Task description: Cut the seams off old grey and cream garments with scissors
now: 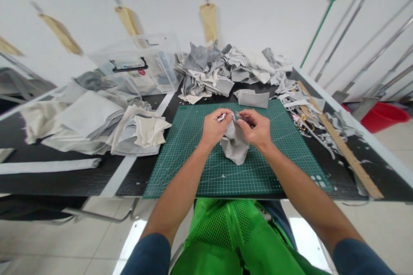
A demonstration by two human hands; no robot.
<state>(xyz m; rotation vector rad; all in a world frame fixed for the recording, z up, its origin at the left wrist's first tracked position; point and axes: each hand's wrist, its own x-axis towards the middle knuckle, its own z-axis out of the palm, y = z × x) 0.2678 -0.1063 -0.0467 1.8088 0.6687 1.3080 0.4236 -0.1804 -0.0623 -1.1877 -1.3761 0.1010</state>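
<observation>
My left hand (217,123) pinches the upper edge of a piece of grey fabric (235,146), which hangs down over the cutting mat. A bit of white shows at my left fingers. My right hand (258,126) is closed around a small dark tool (248,121) with a metal tip, held at the top of the fabric; its exact kind is too small to tell. Both hands are close together above the green cutting mat (187,154). A folded grey cloth (253,98) lies at the mat's far edge, just beyond my hands.
Stacked white and grey cloths (93,116) lie left, before a clear plastic box (138,64). A heap of fabric pieces (213,68) sits at the back. On the right are a wooden ruler (345,146) and scraps (322,133). A red bucket (383,116) stands beyond the table.
</observation>
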